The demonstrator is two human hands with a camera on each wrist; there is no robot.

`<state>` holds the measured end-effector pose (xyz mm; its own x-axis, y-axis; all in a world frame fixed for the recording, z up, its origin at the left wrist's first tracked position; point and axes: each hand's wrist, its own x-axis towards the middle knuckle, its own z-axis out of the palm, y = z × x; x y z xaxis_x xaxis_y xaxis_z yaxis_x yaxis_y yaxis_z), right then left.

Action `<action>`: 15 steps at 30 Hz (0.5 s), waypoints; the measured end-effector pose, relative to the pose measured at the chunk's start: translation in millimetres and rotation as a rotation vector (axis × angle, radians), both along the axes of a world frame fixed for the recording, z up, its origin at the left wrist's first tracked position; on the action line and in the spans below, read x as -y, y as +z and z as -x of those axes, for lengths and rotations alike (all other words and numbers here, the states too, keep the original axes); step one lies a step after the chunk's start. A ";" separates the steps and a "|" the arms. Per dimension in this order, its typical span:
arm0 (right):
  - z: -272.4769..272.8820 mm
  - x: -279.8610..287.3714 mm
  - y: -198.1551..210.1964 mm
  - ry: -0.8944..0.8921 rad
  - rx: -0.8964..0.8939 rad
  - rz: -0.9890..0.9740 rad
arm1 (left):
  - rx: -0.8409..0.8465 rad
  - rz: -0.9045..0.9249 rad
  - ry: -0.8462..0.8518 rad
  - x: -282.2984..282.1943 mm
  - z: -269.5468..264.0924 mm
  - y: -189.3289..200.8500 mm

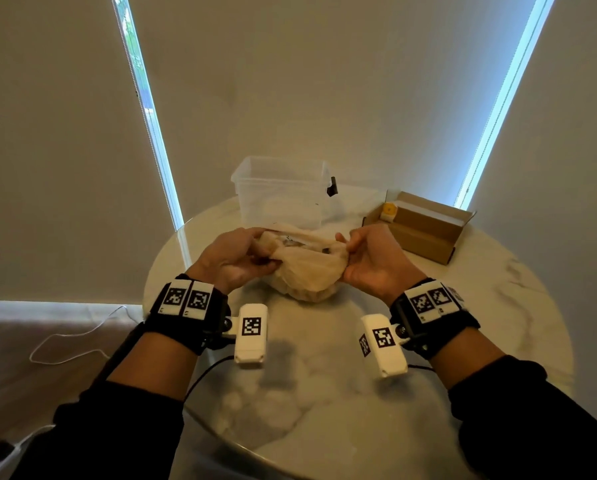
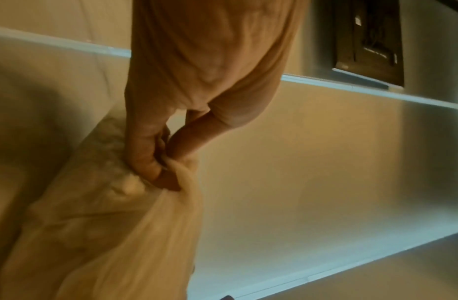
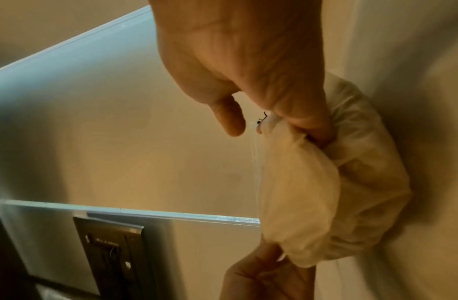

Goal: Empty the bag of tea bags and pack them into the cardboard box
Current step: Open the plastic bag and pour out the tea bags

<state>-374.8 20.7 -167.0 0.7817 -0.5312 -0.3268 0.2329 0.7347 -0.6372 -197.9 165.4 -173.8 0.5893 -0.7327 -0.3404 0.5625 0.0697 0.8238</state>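
Observation:
A thin cream plastic bag [image 1: 305, 268] bulging with tea bags sits in the middle of the round marble table [image 1: 497, 306]. My left hand [image 1: 236, 259] pinches the bag's left rim, seen close up with the bag [image 2: 107, 223] hanging from my left hand [image 2: 161, 162]. My right hand [image 1: 369, 258] pinches the right rim, and the right wrist view shows the bag [image 3: 325, 192] stretched from my right hand [image 3: 307, 125]. The bag's mouth is pulled apart between both hands. An open brown cardboard box [image 1: 425, 226] lies at the right rear of the table.
A clear plastic tub [image 1: 283, 192] stands just behind the bag. A small yellow-and-white item [image 1: 389, 211] sits at the cardboard box's left end. Window blinds close off the far side. A white cable [image 1: 68, 337] trails on the floor at left.

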 end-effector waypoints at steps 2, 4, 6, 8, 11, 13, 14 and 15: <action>0.1 -7.5 2.5 0.071 -0.065 0.122 | -0.150 0.118 0.022 -0.7 -1.2 -2.0; -5.8 -10.9 -0.8 0.068 -0.178 0.285 | -0.197 0.168 0.018 0.8 -1.8 -2.1; -13.4 -16.7 -6.7 0.010 -0.270 0.453 | -0.141 0.129 -0.013 3.9 -1.1 -2.6; -21.2 -21.1 -15.2 -0.016 -0.329 0.567 | 0.004 0.044 -0.045 7.4 -1.0 -3.5; -28.2 -21.0 -27.7 -0.041 -0.458 0.751 | 0.250 -0.099 -0.122 10.3 -6.6 -7.3; -31.4 -22.5 -27.6 -0.010 -0.534 0.844 | 0.390 -0.179 -0.155 7.8 -15.3 -7.7; -32.1 -24.5 -25.2 0.008 -0.539 0.842 | 0.460 -0.223 -0.166 6.2 -18.9 -6.8; -34.0 -22.8 -25.5 0.017 -0.523 0.801 | 0.524 -0.267 -0.170 3.7 -21.8 -5.4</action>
<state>-340.8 43.5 -192.5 0.6493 -0.7387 -0.1809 -0.2303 0.0358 -0.9725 -176.2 161.7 -179.2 0.6105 -0.7603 -0.2218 0.0627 -0.2328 0.9705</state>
